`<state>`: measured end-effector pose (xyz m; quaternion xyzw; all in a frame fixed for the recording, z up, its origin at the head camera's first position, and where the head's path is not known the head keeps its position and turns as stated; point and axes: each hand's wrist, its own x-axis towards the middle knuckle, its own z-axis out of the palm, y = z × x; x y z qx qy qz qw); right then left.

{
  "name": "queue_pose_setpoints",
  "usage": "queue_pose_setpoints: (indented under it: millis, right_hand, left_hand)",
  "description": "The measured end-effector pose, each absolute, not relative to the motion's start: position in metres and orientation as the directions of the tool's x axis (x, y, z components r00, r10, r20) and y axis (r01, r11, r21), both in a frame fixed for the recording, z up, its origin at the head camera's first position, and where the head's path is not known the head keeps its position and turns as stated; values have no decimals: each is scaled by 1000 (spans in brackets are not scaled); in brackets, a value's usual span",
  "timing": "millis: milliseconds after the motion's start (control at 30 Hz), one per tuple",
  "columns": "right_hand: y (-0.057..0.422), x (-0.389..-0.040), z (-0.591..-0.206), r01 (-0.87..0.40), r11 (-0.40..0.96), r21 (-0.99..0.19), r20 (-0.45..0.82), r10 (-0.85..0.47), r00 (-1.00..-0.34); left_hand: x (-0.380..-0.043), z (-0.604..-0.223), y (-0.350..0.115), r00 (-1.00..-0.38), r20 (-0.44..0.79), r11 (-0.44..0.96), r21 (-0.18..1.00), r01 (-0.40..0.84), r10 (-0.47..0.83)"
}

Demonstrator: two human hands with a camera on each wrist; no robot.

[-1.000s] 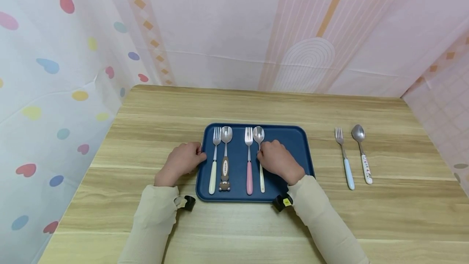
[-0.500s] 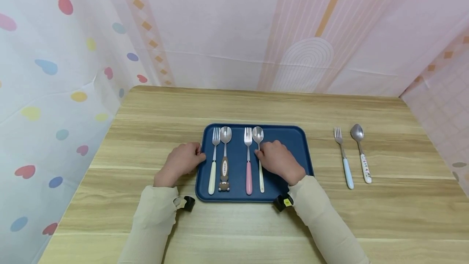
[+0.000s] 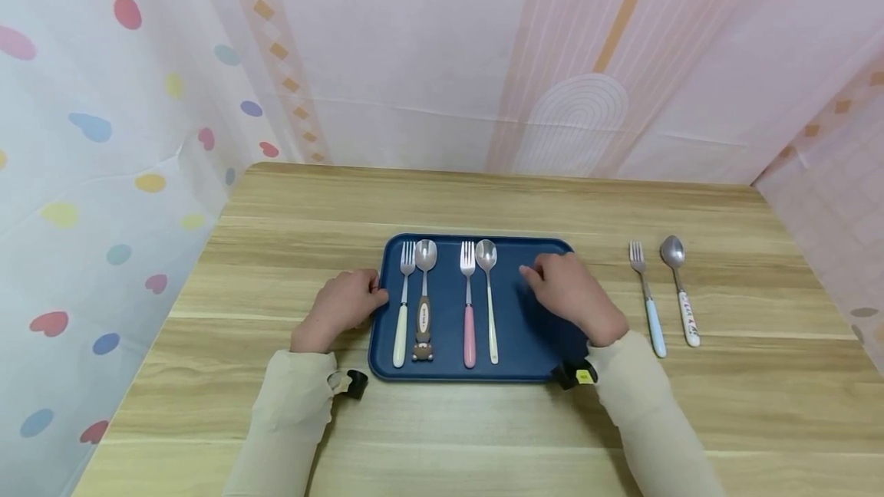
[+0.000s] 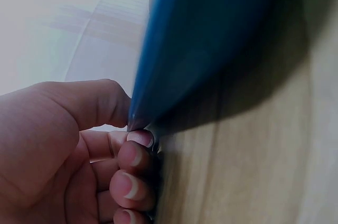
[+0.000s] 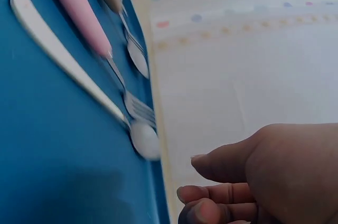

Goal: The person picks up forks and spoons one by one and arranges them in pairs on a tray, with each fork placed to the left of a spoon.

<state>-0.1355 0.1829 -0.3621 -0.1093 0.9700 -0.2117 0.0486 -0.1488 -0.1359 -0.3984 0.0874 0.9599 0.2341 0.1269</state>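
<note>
My left hand (image 3: 347,302) pinches the left rim of a dark blue tray (image 3: 532,363); the left wrist view shows the thumb above the edge and curled fingertips below it. On the tray lie a cream-handled fork (image 3: 403,320), a spoon with a brown bear handle (image 3: 424,317), a pink-handled fork (image 3: 470,328) and a cream-handled spoon (image 3: 490,313). My right hand (image 3: 573,290) hovers over the tray's right part, holding nothing. In the right wrist view its thumb and loosely bent fingers (image 5: 216,192) stand apart, with the cream-handled spoon beyond them.
On the wooden table (image 3: 304,205), right of the tray, lie a blue-handled fork (image 3: 649,305) and a spoon with a patterned white handle (image 3: 682,294). A patterned curtain (image 3: 414,60) hangs behind and beside the table.
My right hand has let go of the cream-handled spoon and moved right, away from it. The spoon stays beside the pink-handled fork. My left hand has not moved.
</note>
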Motion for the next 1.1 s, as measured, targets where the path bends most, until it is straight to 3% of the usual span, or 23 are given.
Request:
queue_pose_setpoints:
  millis: [567,1100]
  right_hand:
    - [279,-116,-341,-97,907,-409,-30,-120,-992]
    - [323,-114,-352,22,908,-419,-169,-55,-984]
  left_hand:
    - [-151,-399,-141,-951,-214,874,475,100,225]
    - [-150,-401,-141,-949,-223,874,476,94,224]
